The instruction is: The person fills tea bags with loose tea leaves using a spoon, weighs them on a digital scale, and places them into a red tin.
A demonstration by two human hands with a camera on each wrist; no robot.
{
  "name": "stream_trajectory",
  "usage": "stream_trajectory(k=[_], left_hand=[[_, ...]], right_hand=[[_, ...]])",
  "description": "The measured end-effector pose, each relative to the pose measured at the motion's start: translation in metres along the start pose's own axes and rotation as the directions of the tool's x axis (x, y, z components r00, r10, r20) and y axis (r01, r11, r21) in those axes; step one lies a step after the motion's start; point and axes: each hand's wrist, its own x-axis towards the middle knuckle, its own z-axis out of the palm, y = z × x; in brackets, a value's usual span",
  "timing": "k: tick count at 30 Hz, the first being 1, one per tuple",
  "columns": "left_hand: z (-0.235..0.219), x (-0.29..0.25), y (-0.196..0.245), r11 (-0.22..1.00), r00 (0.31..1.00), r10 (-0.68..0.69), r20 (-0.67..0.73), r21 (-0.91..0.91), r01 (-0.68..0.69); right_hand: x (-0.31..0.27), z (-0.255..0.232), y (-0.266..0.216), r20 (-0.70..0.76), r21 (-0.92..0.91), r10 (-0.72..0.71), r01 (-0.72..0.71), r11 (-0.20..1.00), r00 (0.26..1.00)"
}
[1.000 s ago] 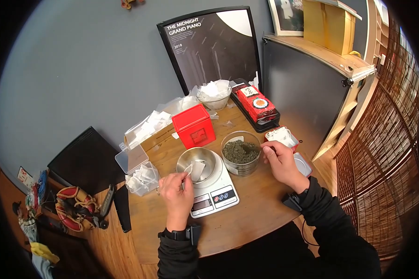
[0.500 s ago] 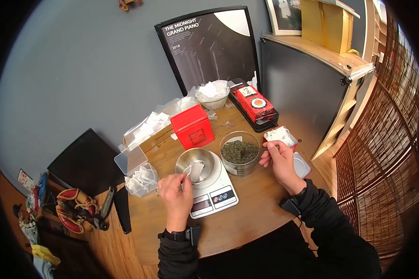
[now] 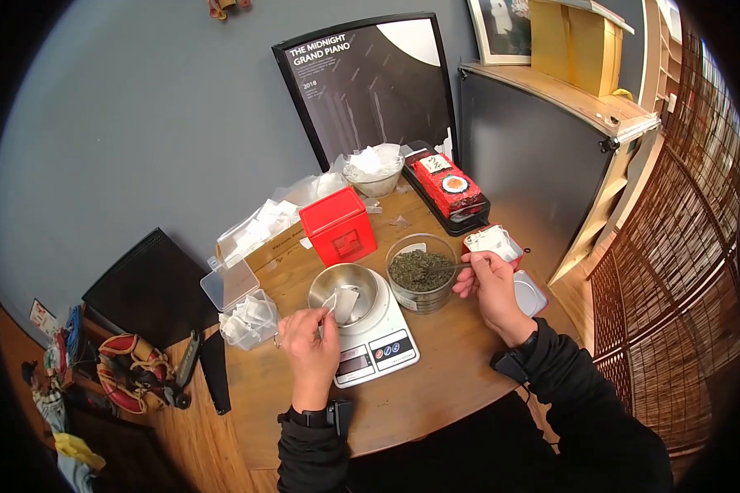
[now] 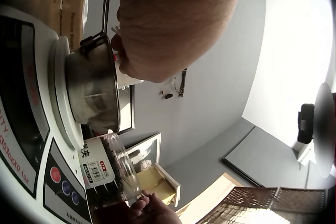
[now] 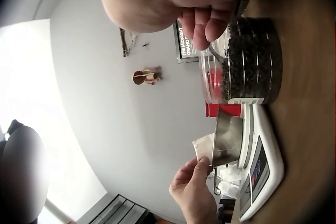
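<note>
My left hand (image 3: pixel 311 345) pinches a small white pouch (image 3: pixel 346 304) at the rim of a metal bowl (image 3: pixel 360 274), which sits on a white kitchen scale (image 3: pixel 393 324). The right hand (image 3: pixel 496 294) holds the handle of a thin metal utensil (image 3: pixel 450 267) that reaches into a clear round jar of dark dried leaves (image 3: pixel 416 269). In the right wrist view the jar (image 5: pixel 254 56) stands beside the scale, and the pouch (image 5: pixel 204 146) rises over the bowl's edge. The utensil's far end is hidden among the leaves.
Behind the scale stands a red tin (image 3: pixel 338 225). Left lies an open plastic box of white pouches (image 3: pixel 249 319); a glass bowl (image 3: pixel 374 182) and a red package (image 3: pixel 449 184) are at the back. Right of the jar are another tin of pouches (image 3: pixel 495 241) and a lid (image 3: pixel 529 293).
The right hand has turned and shifted slightly, and the utensil now shows reaching into the jar. The left hand has stayed nearly still with the pouch.
</note>
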Motion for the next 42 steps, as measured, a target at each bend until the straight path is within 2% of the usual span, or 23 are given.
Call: stream_trajectory(k=[7,12,22,27,32,34,39,42], left_hand=[[-0.001,0.000,0.000,1.000,1.000,-0.001,0.014,0.005,0.001],[0.001,0.000,0.000,1.000,1.000,-0.002,0.002,-0.004,0.002],[0.000,0.000,-0.001,1.000,1.000,-0.003,0.003,-0.007,0.003],[-0.001,0.001,-0.001,1.000,1.000,-0.001,-0.014,-0.004,0.001],[-0.001,0.001,-0.002,0.999,0.999,-0.024,-0.042,0.032,0.025],[0.004,-0.001,0.000,0.998,0.998,0.056,-0.035,0.033,-0.055],[0.008,-0.001,0.011,0.995,0.995,0.097,0.021,0.016,-0.098],[0.010,-0.001,0.015,0.993,0.993,0.118,0.022,0.002,-0.119]], right_hand=[[0.003,-0.007,0.000,-0.052,0.045,-0.007,0.010,0.999,0.999],[0.005,-0.011,0.004,-0.038,0.013,-0.102,0.103,0.995,0.994],[0.007,-0.015,0.005,-0.037,0.025,-0.103,0.104,0.994,0.994],[0.006,-0.015,0.001,-0.054,0.162,0.031,-0.022,0.987,0.998],[-0.002,-0.010,-0.008,-0.018,0.276,0.046,-0.039,0.960,0.999],[-0.008,-0.004,-0.011,-0.004,0.305,0.059,-0.056,0.951,0.998],[-0.026,0.022,-0.015,0.128,0.399,0.100,-0.144,0.905,0.987],[-0.035,0.034,-0.014,0.180,0.397,0.117,-0.181,0.900,0.977]])
